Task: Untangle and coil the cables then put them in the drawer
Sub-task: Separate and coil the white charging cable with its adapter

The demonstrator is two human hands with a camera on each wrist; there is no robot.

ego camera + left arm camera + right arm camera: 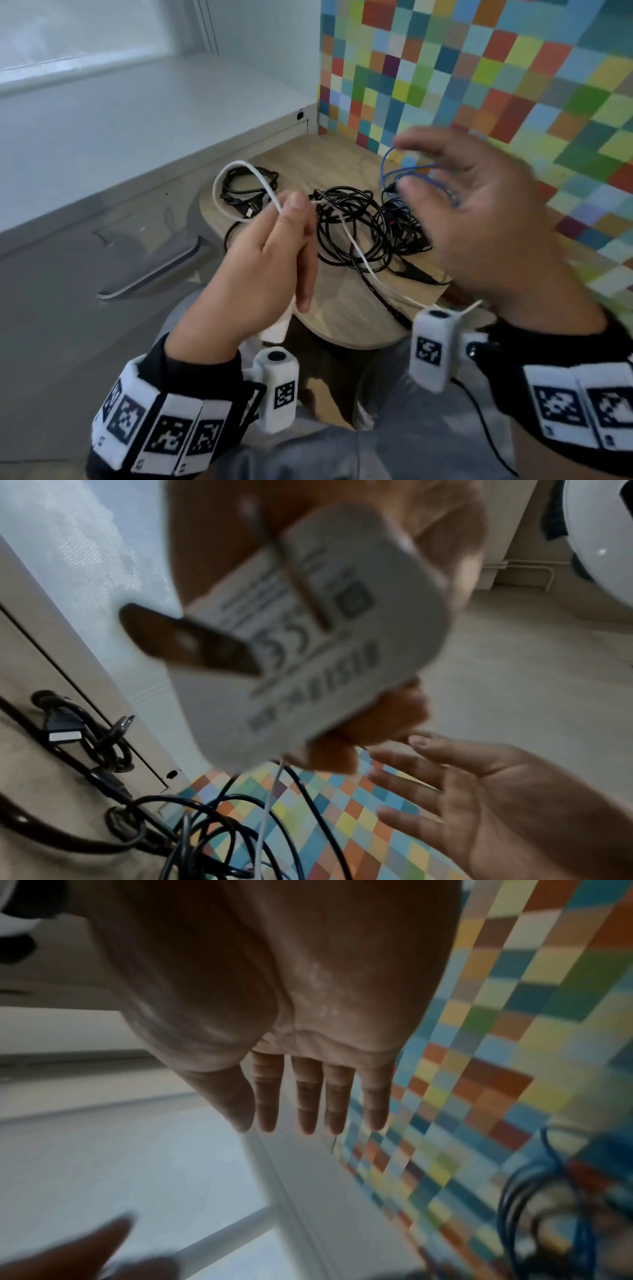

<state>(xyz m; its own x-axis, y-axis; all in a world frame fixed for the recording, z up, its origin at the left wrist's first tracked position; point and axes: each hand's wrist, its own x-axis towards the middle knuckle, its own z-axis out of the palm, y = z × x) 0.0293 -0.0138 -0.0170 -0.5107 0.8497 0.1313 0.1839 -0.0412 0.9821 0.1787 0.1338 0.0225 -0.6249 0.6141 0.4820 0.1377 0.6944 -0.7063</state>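
Both hands hover above a small wooden table [342, 318] at the centre of the head view. At lower centre, the left hand [263, 274] pinches a thin white cable [239, 168] between thumb and fingers, so that a loop rises toward the upper left while the rest trails down and to the right across the table. At right of centre, the right hand [479, 219] is motion-blurred, palm up, fingers spread and relaxed, holding nothing.

Behind the hands, a tangle of black cables [352, 222] lies on the table, with a blue cable [387, 168] at its upper right, near a colourful checkered wall [479, 68]. No drawer can be picked out with certainty.

The white cable looks light, limp and smooth, likely to slip. It is probably best held near its end and fed through the fingers.

Only the left wrist view shows a white plug adapter [325, 642] filling the upper centre, held in the left palm with its prongs pointing left. The right wrist view confirms straight, empty fingers [308, 1096].
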